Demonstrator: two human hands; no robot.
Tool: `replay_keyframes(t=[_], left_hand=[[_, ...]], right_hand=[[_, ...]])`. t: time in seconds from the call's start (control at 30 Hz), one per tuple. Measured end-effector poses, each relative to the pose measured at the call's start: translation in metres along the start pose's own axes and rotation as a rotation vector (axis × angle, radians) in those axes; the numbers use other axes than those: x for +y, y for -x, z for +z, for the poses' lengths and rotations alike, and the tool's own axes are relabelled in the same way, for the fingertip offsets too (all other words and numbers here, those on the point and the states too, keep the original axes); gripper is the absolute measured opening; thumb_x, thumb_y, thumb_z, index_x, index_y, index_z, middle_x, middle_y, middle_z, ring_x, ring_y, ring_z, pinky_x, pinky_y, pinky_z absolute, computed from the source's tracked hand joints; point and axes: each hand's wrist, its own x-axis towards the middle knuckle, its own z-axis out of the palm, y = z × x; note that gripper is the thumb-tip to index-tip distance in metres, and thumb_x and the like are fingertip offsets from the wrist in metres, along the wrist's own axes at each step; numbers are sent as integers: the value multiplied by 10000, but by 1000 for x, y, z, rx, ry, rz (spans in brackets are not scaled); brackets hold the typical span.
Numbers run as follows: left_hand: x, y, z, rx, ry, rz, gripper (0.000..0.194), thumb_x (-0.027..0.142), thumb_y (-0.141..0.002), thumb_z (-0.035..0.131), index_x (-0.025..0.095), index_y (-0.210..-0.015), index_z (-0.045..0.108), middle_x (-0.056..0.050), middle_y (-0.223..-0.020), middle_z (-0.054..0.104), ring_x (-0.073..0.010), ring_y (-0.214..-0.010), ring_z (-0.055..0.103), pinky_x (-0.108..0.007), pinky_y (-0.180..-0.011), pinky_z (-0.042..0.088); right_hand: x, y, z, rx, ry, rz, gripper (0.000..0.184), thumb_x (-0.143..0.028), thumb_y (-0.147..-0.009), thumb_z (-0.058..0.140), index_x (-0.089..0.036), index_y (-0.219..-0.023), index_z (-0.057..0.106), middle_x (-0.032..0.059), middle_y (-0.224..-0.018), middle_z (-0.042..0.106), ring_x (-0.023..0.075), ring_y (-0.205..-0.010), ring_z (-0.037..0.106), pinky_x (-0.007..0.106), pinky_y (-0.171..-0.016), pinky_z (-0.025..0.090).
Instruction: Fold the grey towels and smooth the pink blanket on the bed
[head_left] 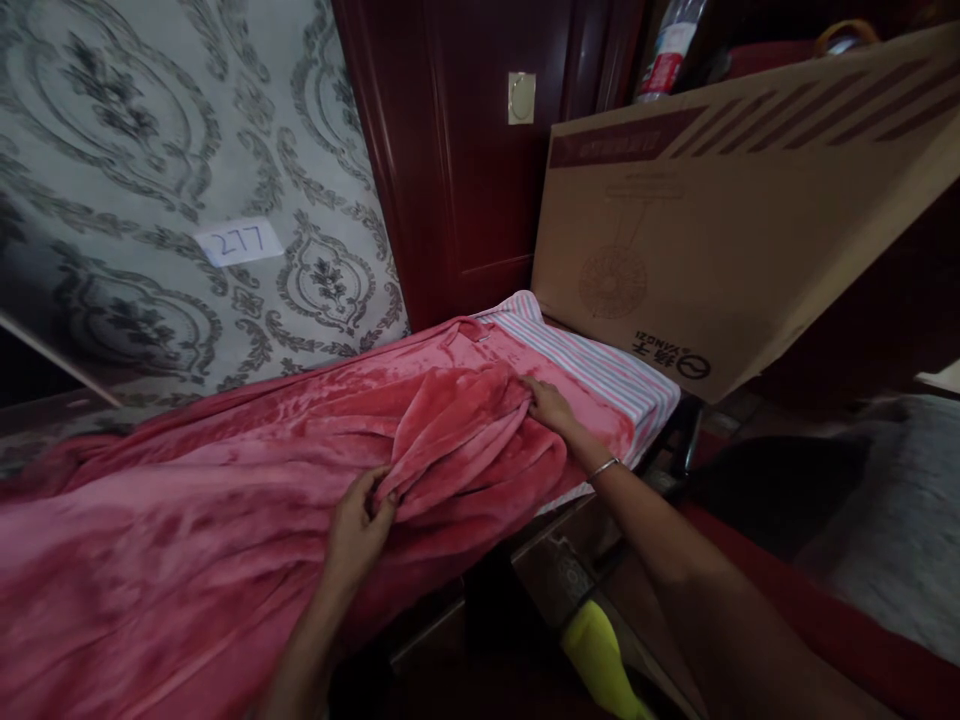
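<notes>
A plush pink blanket (247, 500) spreads over a long, narrow surface from the lower left toward the middle. My left hand (358, 525) pinches a fold of it near the centre, thumb and fingers closed on the cloth. Farther right, my right hand (551, 405) grips another bunched part of the same blanket, its fingertips partly hidden in the folds. Between both hands the fabric is gathered into a raised heap. A striped white, pink and grey cloth (592, 362) lies flat at the far right end, partly beneath the blanket.
A large cardboard box (720, 220) leans behind the right end, with a plastic bottle (670, 50) above it. Behind stand a dark red wooden door (480, 180) and patterned wallpaper bearing a "277" label (240, 242). Something yellow-green (596, 650) is below; grey fabric (892, 530) lies right.
</notes>
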Motion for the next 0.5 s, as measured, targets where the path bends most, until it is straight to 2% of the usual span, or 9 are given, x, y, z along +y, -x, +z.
replay_keyframes(t=[0.17,0.3,0.4,0.5], left_hand=[[1,-6,-8,95,58,-54,368,476,-741,589,214,-972,702,-58,-980,762,-256,-935,693,-366,-882,547],[4,-14,-17,137,112,-105,411,506,-727,621,208,-998,701,-61,-993,749,-250,-921,681,-335,-813,535],[6,-17,-26,182,149,-158,426,510,-687,657,208,-984,692,-39,-894,731,-219,-800,664,-292,-680,511],[10,-21,-37,217,232,-277,446,520,-641,680,207,-958,656,27,-654,638,-169,-558,582,-263,-513,444]], right_hand=[[12,5,-3,139,-212,-73,480,-158,-744,465,-152,-1166,693,128,-1151,721,255,-1045,645,392,-977,504],[14,5,-11,248,-431,-119,422,-272,-757,447,-178,-1099,677,104,-1139,724,231,-1020,649,384,-955,517],[8,7,-17,296,-690,-146,334,-334,-720,532,-204,-995,668,74,-1039,724,227,-960,648,382,-938,516],[-2,10,-29,329,-746,-138,294,-332,-694,548,-211,-940,655,61,-984,716,230,-930,640,384,-932,509]])
